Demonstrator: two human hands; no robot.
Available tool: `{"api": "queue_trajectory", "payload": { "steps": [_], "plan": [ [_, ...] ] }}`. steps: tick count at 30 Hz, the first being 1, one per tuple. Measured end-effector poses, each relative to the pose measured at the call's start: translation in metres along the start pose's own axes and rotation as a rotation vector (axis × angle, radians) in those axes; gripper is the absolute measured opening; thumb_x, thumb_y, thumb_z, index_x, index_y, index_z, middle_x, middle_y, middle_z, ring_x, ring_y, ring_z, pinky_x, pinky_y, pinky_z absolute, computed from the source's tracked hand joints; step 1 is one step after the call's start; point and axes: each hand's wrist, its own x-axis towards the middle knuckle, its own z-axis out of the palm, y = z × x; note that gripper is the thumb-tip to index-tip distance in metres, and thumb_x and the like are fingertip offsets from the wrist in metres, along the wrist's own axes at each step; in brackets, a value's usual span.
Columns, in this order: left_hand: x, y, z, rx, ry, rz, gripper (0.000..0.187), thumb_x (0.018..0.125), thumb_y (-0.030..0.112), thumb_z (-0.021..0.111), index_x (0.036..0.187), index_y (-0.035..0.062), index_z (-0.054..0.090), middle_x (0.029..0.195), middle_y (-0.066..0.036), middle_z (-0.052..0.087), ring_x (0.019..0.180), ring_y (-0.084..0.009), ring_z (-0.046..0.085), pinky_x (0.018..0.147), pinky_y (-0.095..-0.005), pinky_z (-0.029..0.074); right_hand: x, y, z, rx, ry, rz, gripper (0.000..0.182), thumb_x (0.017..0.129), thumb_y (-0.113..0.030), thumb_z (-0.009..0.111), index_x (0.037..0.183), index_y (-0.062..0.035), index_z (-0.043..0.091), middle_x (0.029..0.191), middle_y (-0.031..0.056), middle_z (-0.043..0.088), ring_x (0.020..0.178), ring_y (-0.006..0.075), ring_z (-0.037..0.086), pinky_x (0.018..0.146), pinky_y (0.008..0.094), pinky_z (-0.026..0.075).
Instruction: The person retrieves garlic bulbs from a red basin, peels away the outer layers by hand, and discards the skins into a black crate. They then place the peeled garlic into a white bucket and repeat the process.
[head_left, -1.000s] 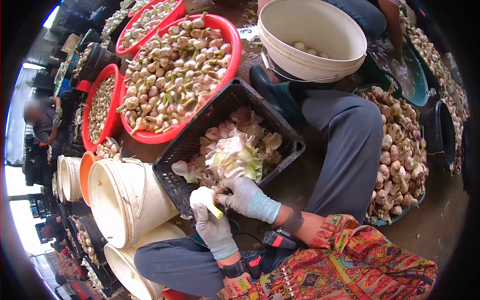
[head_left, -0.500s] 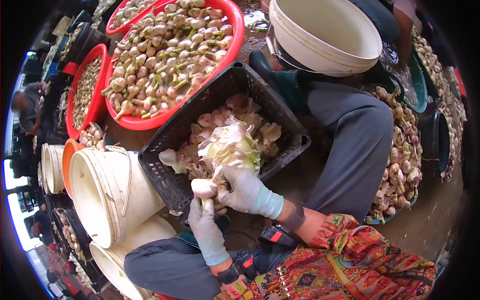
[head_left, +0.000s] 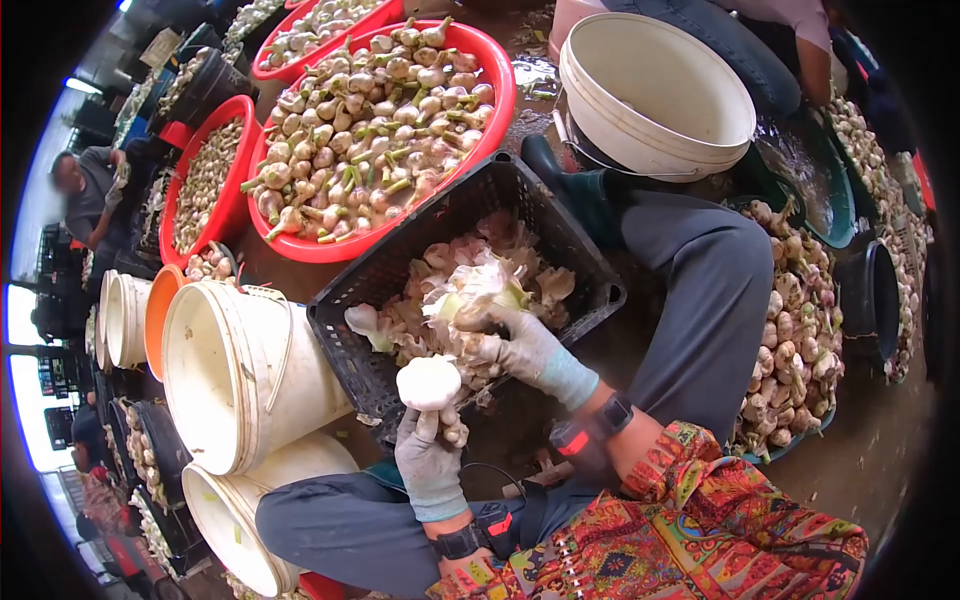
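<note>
A white, peeled-looking garlic bulb (head_left: pixel 429 383) sits stem-down in my left hand (head_left: pixel 431 463), whose gloved fingers wrap its stem. To the upper right, my right hand (head_left: pixel 535 358), also gloved, is over the papery skins (head_left: pixel 470 275) in the black crate (head_left: pixel 400 225). Its fingers are bent close together beside the pile, and whether a bit of skin is between them I cannot make out. The two hands are apart.
Red tubs of garlic (head_left: pixel 507 100) stand beyond the crate. White buckets (head_left: pixel 205 380) lie at the left, and another white bucket (head_left: pixel 660 95) stands at the top. Unpeeled garlic (head_left: pixel 790 340) is heaped at the right. Other people are at the left and top right.
My right hand has moved away from the bulb, up and right over the skins. The bulb now shows a whiter surface. The whole view has shifted slightly.
</note>
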Motion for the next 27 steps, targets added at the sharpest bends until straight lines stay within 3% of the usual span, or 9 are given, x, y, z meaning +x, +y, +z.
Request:
{"api": "queue_trajectory", "payload": {
  "steps": [6, 8, 10, 13, 14, 16, 21, 24, 27],
  "plan": [
    [0.010, -0.008, -0.011, -0.153, -0.217, -0.098, 0.030, 0.091, 0.024, 0.057, 0.105, -0.0025, 0.056, 0.062, 0.000, 0.041, 0.048, -0.0103, 0.035, 0.045, -0.0252, 0.030, 0.015, 0.015, 0.003, 0.019, -0.120, 0.165, 0.038, 0.088, -0.026, 0.064, 0.114, 0.0011, 0.057, 0.094, 0.0001, 0.060, 0.083, 0.0052, 0.054, 0.073, 0.0210, 0.047],
    [0.011, -0.009, -0.011, -0.273, -0.217, -0.060, 0.030, 0.092, 0.026, 0.055, 0.101, -0.0025, 0.055, 0.059, 0.001, 0.035, 0.047, -0.0100, 0.030, 0.045, -0.0255, 0.028, 0.018, 0.026, -0.004, 0.092, 0.183, 0.259, 0.030, 0.088, -0.019, 0.062, 0.111, 0.0001, 0.058, 0.085, 0.0052, 0.062, 0.073, 0.0098, 0.055, 0.063, 0.0269, 0.048],
    [0.012, -0.009, -0.010, -0.325, -0.236, -0.070, 0.030, 0.092, 0.027, 0.055, 0.100, -0.0022, 0.055, 0.057, 0.001, 0.034, 0.048, -0.0101, 0.031, 0.046, -0.0259, 0.029, 0.019, 0.021, -0.002, 0.129, 0.279, 0.038, 0.031, 0.089, -0.020, 0.062, 0.112, -0.0002, 0.058, 0.086, 0.0058, 0.061, 0.071, 0.0085, 0.055, 0.060, 0.0249, 0.047],
    [0.014, -0.010, -0.009, -0.346, -0.211, -0.094, 0.032, 0.094, 0.028, 0.051, 0.103, -0.0021, 0.055, 0.056, 0.002, 0.033, 0.048, -0.0103, 0.031, 0.046, -0.0262, 0.029, 0.006, 0.001, 0.011, 0.288, -0.093, 0.222, 0.030, 0.089, -0.016, 0.060, 0.113, 0.0004, 0.057, 0.095, 0.0057, 0.061, 0.079, 0.0081, 0.057, 0.069, 0.0236, 0.048],
    [0.014, -0.010, -0.009, -0.340, -0.214, -0.108, 0.034, 0.095, 0.029, 0.050, 0.107, -0.0026, 0.055, 0.057, 0.002, 0.034, 0.047, -0.0103, 0.031, 0.046, -0.0262, 0.029, 0.009, 0.013, 0.018, -0.286, 0.023, -0.212, 0.024, 0.087, -0.015, 0.060, 0.106, -0.0002, 0.059, 0.089, 0.0030, 0.060, 0.074, 0.0076, 0.055, 0.066, 0.0237, 0.047],
    [0.014, -0.011, -0.009, -0.333, -0.209, -0.119, 0.037, 0.095, 0.029, 0.048, 0.111, -0.0032, 0.054, 0.057, 0.002, 0.034, 0.047, -0.0104, 0.031, 0.046, -0.0261, 0.029, 0.022, 0.024, 0.016, -0.019, 0.043, 0.070, 0.018, 0.086, -0.013, 0.059, 0.099, 0.0002, 0.058, 0.083, 0.0021, 0.058, 0.072, 0.0075, 0.053, 0.064, 0.0235, 0.046],
    [0.008, -0.002, 0.001, -0.393, -0.190, -0.061, 0.036, 0.096, 0.029, 0.046, 0.110, -0.0027, 0.054, 0.053, 0.005, 0.029, 0.044, -0.0084, 0.027, 0.044, -0.0245, 0.028, 0.022, 0.039, -0.007, -0.018, 0.401, 0.113, 0.023, 0.082, -0.005, 0.054, 0.101, 0.0054, 0.061, 0.094, 0.0099, 0.065, 0.083, 0.0139, 0.057, 0.077, 0.0289, 0.048],
    [-0.004, 0.008, 0.003, -0.455, -0.098, -0.086, 0.036, 0.095, 0.028, 0.047, 0.110, -0.0038, 0.053, 0.052, 0.004, 0.029, 0.043, -0.0096, 0.027, 0.045, -0.0255, 0.028, 0.010, -0.005, 0.020, 0.381, 0.116, 0.148, 0.026, 0.088, -0.012, 0.057, 0.110, 0.0007, 0.060, 0.091, 0.0041, 0.063, 0.078, 0.0080, 0.058, 0.066, 0.0217, 0.049],
    [-0.011, 0.002, 0.000, -0.460, -0.170, -0.118, 0.037, 0.095, 0.028, 0.046, 0.111, -0.0059, 0.053, 0.052, 0.004, 0.029, 0.042, -0.0102, 0.027, 0.045, -0.0260, 0.028, 0.004, -0.017, 0.034, 0.105, -0.114, 0.187, 0.029, 0.088, -0.015, 0.059, 0.112, 0.0000, 0.059, 0.087, 0.0012, 0.062, 0.075, 0.0072, 0.057, 0.061, 0.0200, 0.046]
  ]
}}
